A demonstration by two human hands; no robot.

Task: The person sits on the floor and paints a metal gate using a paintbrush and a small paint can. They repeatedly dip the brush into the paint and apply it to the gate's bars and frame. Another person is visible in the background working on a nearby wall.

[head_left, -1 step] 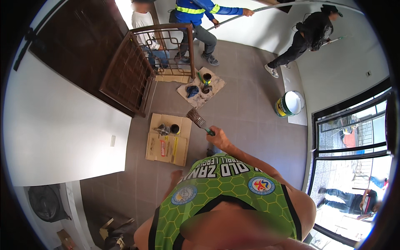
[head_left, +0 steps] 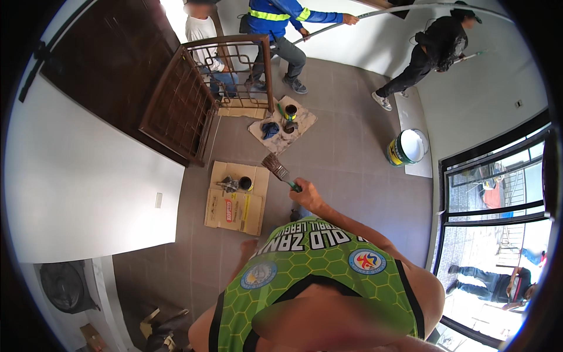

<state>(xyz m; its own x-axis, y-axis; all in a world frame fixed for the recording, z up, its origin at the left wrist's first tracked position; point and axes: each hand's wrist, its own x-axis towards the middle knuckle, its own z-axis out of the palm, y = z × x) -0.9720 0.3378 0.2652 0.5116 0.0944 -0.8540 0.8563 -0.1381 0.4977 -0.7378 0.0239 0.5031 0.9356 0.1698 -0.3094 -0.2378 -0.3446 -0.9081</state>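
Note:
My right hand (head_left: 305, 193) is wrapped around the green handle of a paintbrush (head_left: 277, 169). Its wide bristles are stained dark brown and point away from me, toward the upper left. Just left of the brush, a flattened cardboard sheet (head_left: 217, 211) lies on the floor. On it stand a small open can (head_left: 246, 183) with dark contents and a crumpled grey rag (head_left: 228, 183). My left hand (head_left: 250, 244) shows only in part beside my green jersey, with its fingers hidden.
Farther off, a stained cardboard piece (head_left: 305, 120) holds another can (head_left: 291, 111) and a blue cloth (head_left: 270, 129). Behind it stands a brown metal gate (head_left: 176, 105). A large paint bucket (head_left: 404, 148) sits by the right wall. Several people are nearby, one holding a long pole (head_left: 328, 26).

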